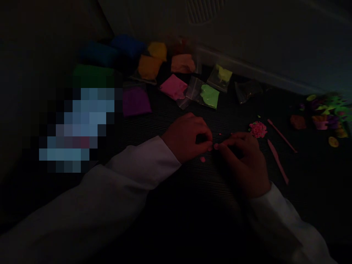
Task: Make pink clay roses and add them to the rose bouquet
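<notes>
In the dim head view, my left hand point(188, 137) is closed, with thumb and forefinger pinched together and a small bit of pink modelling clay showing at the tips. Facing it, my right hand point(244, 157) also pinches a small piece of pink modelling clay point(216, 146). The fingertips of both hands are close together just above the dark table. A loose pink clay lump point(202, 160) lies below my left hand. Beyond my right hand sits a ruffled pink clay flower point(257, 129) with bits of green at its edge.
Two pink modelling tools point(278, 161) lie to the right. Clay packets, including purple point(136, 99), pink point(173, 87) and light green point(210, 96), line the back. Small coloured clay figures point(327, 113) stand far right. A pixelated bright patch point(82, 128) covers the left.
</notes>
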`<state>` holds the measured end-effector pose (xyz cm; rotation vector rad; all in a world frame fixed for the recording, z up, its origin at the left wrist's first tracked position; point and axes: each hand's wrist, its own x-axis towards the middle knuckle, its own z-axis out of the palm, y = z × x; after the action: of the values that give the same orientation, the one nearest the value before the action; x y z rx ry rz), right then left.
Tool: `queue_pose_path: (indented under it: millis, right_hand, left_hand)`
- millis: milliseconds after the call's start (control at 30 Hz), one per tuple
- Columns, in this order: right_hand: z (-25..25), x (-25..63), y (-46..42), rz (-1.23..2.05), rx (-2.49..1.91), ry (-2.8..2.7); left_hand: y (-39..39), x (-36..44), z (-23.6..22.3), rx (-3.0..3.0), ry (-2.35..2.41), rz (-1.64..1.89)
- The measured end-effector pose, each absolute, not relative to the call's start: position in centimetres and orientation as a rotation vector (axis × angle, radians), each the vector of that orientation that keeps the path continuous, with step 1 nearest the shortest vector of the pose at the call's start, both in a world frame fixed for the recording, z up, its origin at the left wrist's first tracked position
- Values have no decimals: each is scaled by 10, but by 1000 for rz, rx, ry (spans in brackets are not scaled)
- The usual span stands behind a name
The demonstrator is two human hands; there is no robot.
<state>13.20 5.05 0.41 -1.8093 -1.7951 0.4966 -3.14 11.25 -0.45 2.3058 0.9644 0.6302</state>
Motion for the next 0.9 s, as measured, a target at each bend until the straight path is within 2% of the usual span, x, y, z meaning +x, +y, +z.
queue_pose_path:
  millis: [167, 900]
  right_hand:
    - [10, 131, 49, 587, -1773, -1680]
    - [13, 127, 47, 624, -1649, -1772]
  left_hand:
    - [111, -30, -1, 2261, 946, 638]
    - [115, -32, 2, 2120, 861, 685]
